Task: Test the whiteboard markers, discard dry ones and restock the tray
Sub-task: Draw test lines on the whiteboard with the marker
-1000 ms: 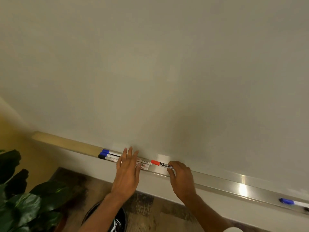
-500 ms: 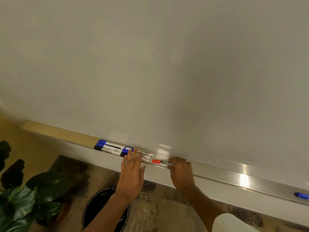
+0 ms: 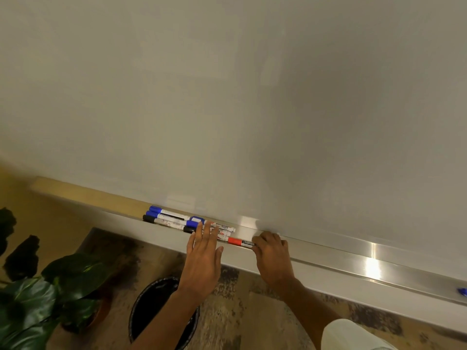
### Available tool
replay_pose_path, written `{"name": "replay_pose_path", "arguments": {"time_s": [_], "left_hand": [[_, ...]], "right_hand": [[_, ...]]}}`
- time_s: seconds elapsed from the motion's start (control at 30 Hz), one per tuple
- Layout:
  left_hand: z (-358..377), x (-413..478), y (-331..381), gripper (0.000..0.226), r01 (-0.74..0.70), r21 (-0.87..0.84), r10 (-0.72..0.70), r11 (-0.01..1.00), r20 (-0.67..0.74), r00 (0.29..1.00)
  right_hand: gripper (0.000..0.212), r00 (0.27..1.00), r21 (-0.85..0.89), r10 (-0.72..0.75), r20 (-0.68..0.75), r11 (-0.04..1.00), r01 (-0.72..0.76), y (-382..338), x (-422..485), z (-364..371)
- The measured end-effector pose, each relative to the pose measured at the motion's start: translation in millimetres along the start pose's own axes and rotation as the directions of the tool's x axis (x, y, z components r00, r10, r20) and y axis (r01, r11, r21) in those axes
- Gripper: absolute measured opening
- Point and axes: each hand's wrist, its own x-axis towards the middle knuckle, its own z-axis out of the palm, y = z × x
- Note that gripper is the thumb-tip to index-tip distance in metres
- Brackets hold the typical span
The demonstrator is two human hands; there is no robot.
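Two hands are working the tray [image 3: 353, 251]. My right hand [image 3: 273, 256] is curling its fingers round the red-capped marker [image 3: 241, 241], which is lying along the ledge, cap pointing left, likely for testing. My left hand [image 3: 203, 258], fingers straight, is resting on the marker bunch [image 3: 174, 221], steadying it, I reckon.

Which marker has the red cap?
The red-capped marker at the right end of the row, its barrel gripped by the right hand. The other markers show blue or black caps.
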Motion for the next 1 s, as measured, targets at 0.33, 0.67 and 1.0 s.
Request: {"name": "replay_pose_path", "arguments": {"time_s": [0.33,0.67,1.0], "left_hand": [[-4,-2,35,0.088,-0.052,0.022,0.053,0.998,-0.018,0.998],[3,-12,105,0.089,-0.121,0.082,0.119,0.989,0.039,0.992],[42,-26,199,0.094,-0.199,0.083,0.19,0.976,0.102,0.976]], "right_hand": [[0.044,0.966,0.04,-0.028,-0.259,0.998,0.04,11,-22,-21],[0.04,0.92,-0.004,-0.07,-0.385,0.997,0.074,43,-66,-72],[0.04,0.945,-0.042,0.069,-0.32,0.995,-0.087,124,-116,-117]]}}
